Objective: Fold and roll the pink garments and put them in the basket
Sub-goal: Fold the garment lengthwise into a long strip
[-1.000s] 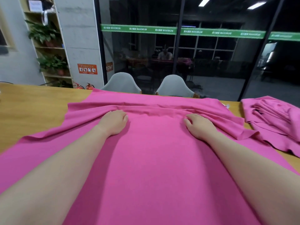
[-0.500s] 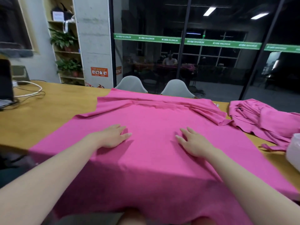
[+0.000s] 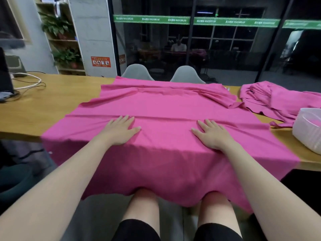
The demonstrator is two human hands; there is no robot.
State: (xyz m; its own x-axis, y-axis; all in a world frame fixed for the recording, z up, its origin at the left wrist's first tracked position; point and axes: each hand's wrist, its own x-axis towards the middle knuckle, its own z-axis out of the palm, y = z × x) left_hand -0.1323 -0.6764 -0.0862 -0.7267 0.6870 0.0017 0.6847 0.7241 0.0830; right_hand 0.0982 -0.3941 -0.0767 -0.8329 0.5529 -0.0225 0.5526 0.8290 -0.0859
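Head view: both hands flat on a pink garment spread over the worktop, smoothing stage, nothing folded yet.

Worktop (image 3: 52, 105) carries the pink garment (image 3: 165, 105) laid broad, its long run left to right, near hem hanging off the edge over the knees. Second pink garment (image 3: 278, 96) heaped at far right; white basket (image 3: 307, 133) just in front of it, nearer the right hand. Left hand (image 3: 119, 131) and right hand (image 3: 213, 134) lie palm-down, fingers straight and spread, gripping nothing, pressing cloth just short of a crease across the width. Most of the cloth lies beyond the fingertips. Judgement: a fold would bring one edge across this width; either hand reaches equally.
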